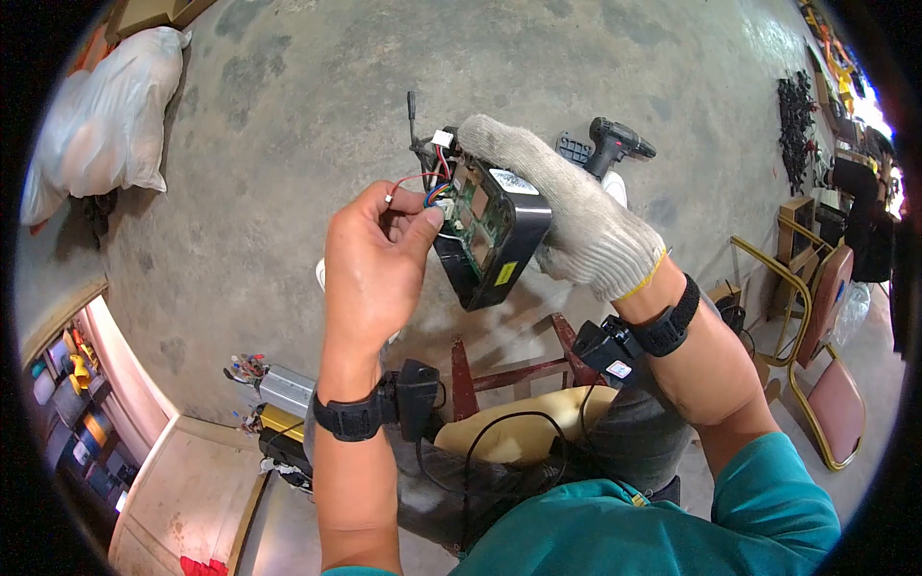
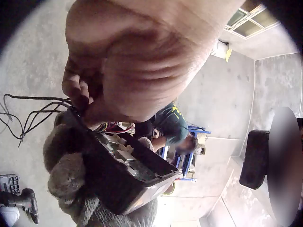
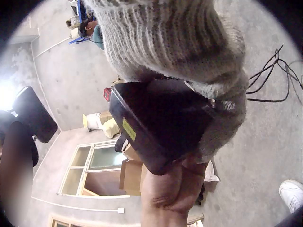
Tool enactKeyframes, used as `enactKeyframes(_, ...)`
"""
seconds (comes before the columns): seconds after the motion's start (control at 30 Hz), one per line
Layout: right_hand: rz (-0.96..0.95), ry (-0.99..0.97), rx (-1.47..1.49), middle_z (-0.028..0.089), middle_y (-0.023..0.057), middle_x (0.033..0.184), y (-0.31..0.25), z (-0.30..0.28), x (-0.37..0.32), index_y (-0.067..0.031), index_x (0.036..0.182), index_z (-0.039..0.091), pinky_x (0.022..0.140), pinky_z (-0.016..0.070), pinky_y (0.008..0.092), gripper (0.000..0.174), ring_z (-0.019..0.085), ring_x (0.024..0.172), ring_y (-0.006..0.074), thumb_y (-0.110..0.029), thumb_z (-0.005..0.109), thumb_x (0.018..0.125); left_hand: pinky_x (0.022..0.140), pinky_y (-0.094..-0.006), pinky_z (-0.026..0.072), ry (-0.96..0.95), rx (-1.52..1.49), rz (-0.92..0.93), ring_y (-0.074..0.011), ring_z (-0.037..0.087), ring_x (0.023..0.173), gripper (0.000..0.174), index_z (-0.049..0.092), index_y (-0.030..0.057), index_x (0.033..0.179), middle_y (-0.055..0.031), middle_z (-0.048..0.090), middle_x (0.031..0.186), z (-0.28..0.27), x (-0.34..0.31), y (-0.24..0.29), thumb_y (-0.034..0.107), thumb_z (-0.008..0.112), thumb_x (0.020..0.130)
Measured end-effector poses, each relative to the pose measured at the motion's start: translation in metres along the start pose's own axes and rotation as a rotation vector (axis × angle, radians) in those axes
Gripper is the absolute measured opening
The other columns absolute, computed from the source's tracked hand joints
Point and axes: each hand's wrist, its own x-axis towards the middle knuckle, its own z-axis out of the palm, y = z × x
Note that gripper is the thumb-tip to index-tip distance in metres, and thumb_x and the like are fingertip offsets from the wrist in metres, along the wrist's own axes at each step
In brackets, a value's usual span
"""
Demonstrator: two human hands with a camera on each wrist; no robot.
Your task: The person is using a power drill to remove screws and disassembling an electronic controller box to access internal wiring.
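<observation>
No writing can be read. The yellow sticker (image 1: 505, 273) on the black case (image 1: 526, 228), below the fingers (image 1: 499, 144) of the right hand (image 1: 567, 211), is too small.

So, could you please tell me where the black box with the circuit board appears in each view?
Head: black box at centre, beside the left hand pinching wires.
Left wrist: lower centre, circuit board showing.
Right wrist: centre, yellow label showing.
Shared landmark: the gloved right hand gripping it.

Was a workshop: bare concrete floor (image 1: 288, 144), cordless drill (image 1: 615, 144) lying on it, wired metal controller box (image 1: 285, 389) nearby.
</observation>
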Motion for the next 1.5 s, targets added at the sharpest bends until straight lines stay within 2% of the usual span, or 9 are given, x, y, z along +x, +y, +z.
enactKeyframes(0.07, 0.006, -0.006, 0.021, 0.072, -0.0006, 0.097, 0.003, 0.000, -0.001, -0.0112, 0.115, 0.071, 0.071, 0.0553, 0.0282, 0.030, 0.068, 0.083, 0.0097, -0.038, 0.067, 0.101, 0.056, -0.0227, 0.0366, -0.006, -0.001, 0.012, -0.0026, 0.044, 0.063, 0.007, 0.068, -0.0033, 0.090, 0.0050, 0.056, 0.070, -0.001, 0.001, -0.003, 0.000, 0.074, 0.091)
enactKeyframes(0.43, -1.035, -0.135, -1.166, 0.067, 0.0048, 0.128, 0.011, -0.037, 0.005, -0.0061, 0.138, 0.061, 0.097, 0.0518, 0.0306, 0.041, 0.063, 0.118, 0.0134, -0.022, 0.067, 0.101, 0.060, -0.0234, 0.0382, -0.020, -0.051, 0.052, -0.0040, 0.045, 0.066, 0.007, 0.067, -0.0013, 0.090, 0.0044, 0.055, 0.071, -0.001, 0.001, -0.001, -0.001, 0.074, 0.090)
enactKeyframes(0.47, -1.035, -0.142, -1.165, 0.067, 0.0048, 0.128, 0.008, -0.035, 0.003, -0.0061, 0.138, 0.061, 0.097, 0.0518, 0.0306, 0.041, 0.063, 0.118, 0.0134, -0.022, 0.067, 0.101, 0.063, -0.0241, 0.0401, -0.006, -0.012, 0.097, -0.0057, 0.047, 0.068, 0.007, 0.067, -0.0017, 0.092, 0.0024, 0.056, 0.074, 0.000, 0.001, 0.000, -0.002, 0.074, 0.089)
enactKeyframes(0.53, 0.014, -0.202, 0.212, 0.062, 0.0076, 0.136, -0.003, -0.029, -0.003, -0.0040, 0.141, 0.057, 0.106, 0.0502, 0.0336, 0.047, 0.059, 0.128, 0.0179, -0.009, 0.070, 0.096, 0.065, -0.0249, 0.0420, 0.009, 0.024, 0.142, -0.0073, 0.049, 0.070, 0.008, 0.067, -0.0022, 0.093, 0.0005, 0.057, 0.078, 0.003, 0.002, 0.001, -0.002, 0.074, 0.088)
enactKeyframes(0.63, -0.312, -0.242, -0.046, 0.058, 0.0076, 0.143, 0.010, -0.035, 0.001, -0.0033, 0.144, 0.054, 0.113, 0.0464, 0.0340, 0.052, 0.057, 0.132, 0.0205, -0.002, 0.070, 0.094, 0.070, -0.0267, 0.0453, 0.088, -0.041, 0.279, -0.0110, 0.053, 0.074, 0.011, 0.067, -0.0038, 0.096, -0.0035, 0.059, 0.088, 0.006, 0.001, 0.005, -0.003, 0.073, 0.087)
enactKeyframes(0.77, 0.061, -0.151, 0.457, 0.060, 0.0089, 0.142, 0.000, -0.038, -0.006, -0.0025, 0.144, 0.055, 0.110, 0.0501, 0.0368, 0.051, 0.061, 0.126, 0.0185, -0.007, 0.069, 0.095, 0.074, -0.0280, 0.0467, 0.123, -0.037, 0.308, -0.0133, 0.053, 0.080, 0.013, 0.067, -0.0028, 0.097, -0.0044, 0.056, 0.097, 0.004, -0.002, 0.012, -0.001, 0.075, 0.086)
enactKeyframes(0.9, 0.016, -0.163, 0.096, 0.068, 0.0109, 0.127, -0.008, -0.029, -0.012, -0.0010, 0.145, 0.051, 0.096, 0.0567, 0.0361, 0.060, 0.068, 0.111, 0.0206, -0.018, 0.073, 0.092, 0.079, -0.0287, 0.0466, 0.156, -0.057, 0.269, -0.0141, 0.052, 0.087, 0.023, 0.066, 0.0002, 0.103, -0.0043, 0.054, 0.100, 0.002, -0.004, 0.009, 0.002, 0.078, 0.084)
enactKeyframes(1.1, -0.030, -0.261, -0.044, 0.065, 0.0140, 0.131, -0.020, -0.020, 0.000, 0.0023, 0.151, 0.044, 0.098, 0.0581, 0.0404, 0.077, 0.068, 0.115, 0.0250, -0.003, 0.067, 0.078, 0.085, -0.0342, 0.0527, 0.134, -0.190, 0.146, -0.0192, 0.061, 0.094, 0.043, 0.061, -0.0045, 0.114, -0.0117, 0.062, 0.108, 0.002, -0.009, 0.009, 0.026, 0.082, 0.090)
enactKeyframes(1.5, -0.153, -0.081, -0.345, 0.069, 0.0096, 0.123, -0.022, 0.000, -0.005, -0.0011, 0.143, 0.055, 0.097, 0.0562, 0.0349, 0.066, 0.068, 0.110, 0.0187, -0.004, 0.071, 0.079, 0.084, -0.0317, 0.0574, -0.102, -0.401, 0.098, -0.0174, 0.071, 0.097, 0.031, 0.057, -0.0085, 0.122, -0.0169, 0.073, 0.107, -0.006, -0.016, 0.017, 0.011, 0.067, 0.101)
